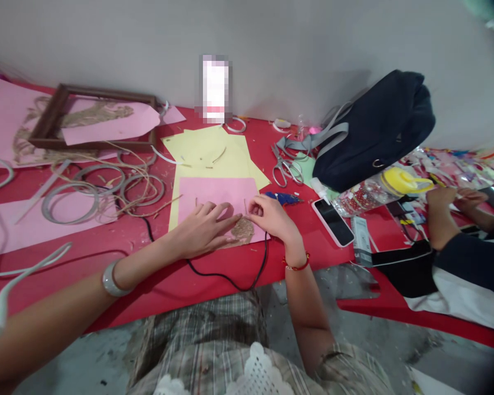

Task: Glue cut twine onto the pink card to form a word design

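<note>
A sheet of pink paper (pixel 218 189) lies before me on yellow sheets (pixel 214 142). Near its lower right is a rounded patch of coiled brown twine (pixel 243 230). My left hand (pixel 206 227) rests flat on the pink sheet with fingers stretched out, the tips by the patch's left edge. Just above the patch, my right hand (pixel 267 215) is closed in a pinch; what sits between its fingertips is too small to make out. Short brown twine bits (pixel 219 156) lie on the yellow paper. A black cord (pixel 230 282) runs below my hands.
Tape rings (pixel 71 204), loose twine and a wooden frame (pixel 94 144) lie left. Rightward are scissors (pixel 286 167), a blue-handled tool (pixel 284 198), a phone (pixel 333 222), a bottle (pixel 364 192) and a dark bag (pixel 374 126). Another person's hands (pixel 442 197) are at far right.
</note>
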`<state>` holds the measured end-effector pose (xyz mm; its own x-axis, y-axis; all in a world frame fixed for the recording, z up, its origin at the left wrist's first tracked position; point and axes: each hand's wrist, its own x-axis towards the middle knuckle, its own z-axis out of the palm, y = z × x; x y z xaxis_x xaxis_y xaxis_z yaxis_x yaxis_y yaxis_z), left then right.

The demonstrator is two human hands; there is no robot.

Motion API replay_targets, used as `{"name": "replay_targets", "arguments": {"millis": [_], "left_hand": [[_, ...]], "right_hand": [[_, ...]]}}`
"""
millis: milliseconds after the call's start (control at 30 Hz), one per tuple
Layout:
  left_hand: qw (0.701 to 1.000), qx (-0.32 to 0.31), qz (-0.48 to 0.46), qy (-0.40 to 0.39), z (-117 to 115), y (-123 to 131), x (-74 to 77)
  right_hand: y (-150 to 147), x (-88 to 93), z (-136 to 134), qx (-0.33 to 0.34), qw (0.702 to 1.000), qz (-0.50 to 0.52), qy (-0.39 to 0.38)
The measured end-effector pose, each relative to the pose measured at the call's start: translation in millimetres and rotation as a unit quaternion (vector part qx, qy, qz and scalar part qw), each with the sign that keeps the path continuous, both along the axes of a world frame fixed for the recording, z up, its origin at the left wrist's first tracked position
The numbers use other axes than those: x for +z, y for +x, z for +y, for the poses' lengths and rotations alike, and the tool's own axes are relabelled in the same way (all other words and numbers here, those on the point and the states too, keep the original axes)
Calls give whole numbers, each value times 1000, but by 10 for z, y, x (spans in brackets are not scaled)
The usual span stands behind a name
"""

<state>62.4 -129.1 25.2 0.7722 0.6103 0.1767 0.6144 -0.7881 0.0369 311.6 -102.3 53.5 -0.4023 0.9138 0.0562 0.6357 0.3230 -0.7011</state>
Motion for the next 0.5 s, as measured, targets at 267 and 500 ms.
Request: {"name": "replay_targets", "arguments": {"millis": [267,500], "left_hand": [[1000,1,-1,5,-5,-3,-7],[1000,2,-12,1,-1,0,-5]], "right_hand": [[13,19,1,-3,1000,27,-6],[-11,-5,14,1,1000,16,2]]}}
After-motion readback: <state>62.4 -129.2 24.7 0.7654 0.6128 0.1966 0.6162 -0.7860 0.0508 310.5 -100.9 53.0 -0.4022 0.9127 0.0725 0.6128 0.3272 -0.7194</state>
